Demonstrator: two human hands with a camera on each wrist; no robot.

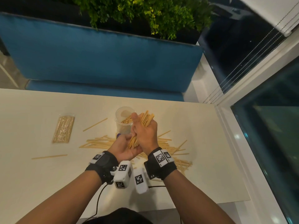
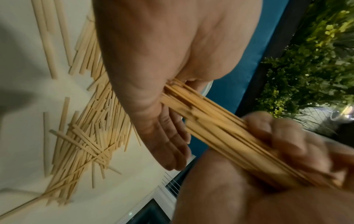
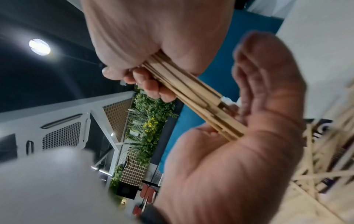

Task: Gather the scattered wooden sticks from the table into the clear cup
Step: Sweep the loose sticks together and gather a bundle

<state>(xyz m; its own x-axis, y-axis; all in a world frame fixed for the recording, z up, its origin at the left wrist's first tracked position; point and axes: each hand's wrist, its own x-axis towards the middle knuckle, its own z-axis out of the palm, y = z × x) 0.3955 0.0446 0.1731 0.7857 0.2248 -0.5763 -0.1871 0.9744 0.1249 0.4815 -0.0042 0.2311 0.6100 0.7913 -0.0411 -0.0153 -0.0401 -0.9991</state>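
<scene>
Head view: my right hand (image 1: 146,135) grips a bundle of wooden sticks (image 1: 142,125) just beside the clear cup (image 1: 123,120); my left hand (image 1: 124,147), palm open, butts their lower ends.

Left wrist view: more loose sticks (image 2: 84,136) lie on the table (image 2: 25,94).

Right wrist view: the sticks look light, stiff and smooth; grip mid-length, firmly, or they may fan out.

Pale tan wooden sticks (image 1: 168,147) are lying across the cream table (image 1: 32,126) at centre frame. Black wristbands (image 1: 103,165) are carrying black-and-white checkered markers (image 1: 160,157). A blue bench (image 1: 97,59) is filling the upper frame, under green foliage (image 1: 145,12).
</scene>
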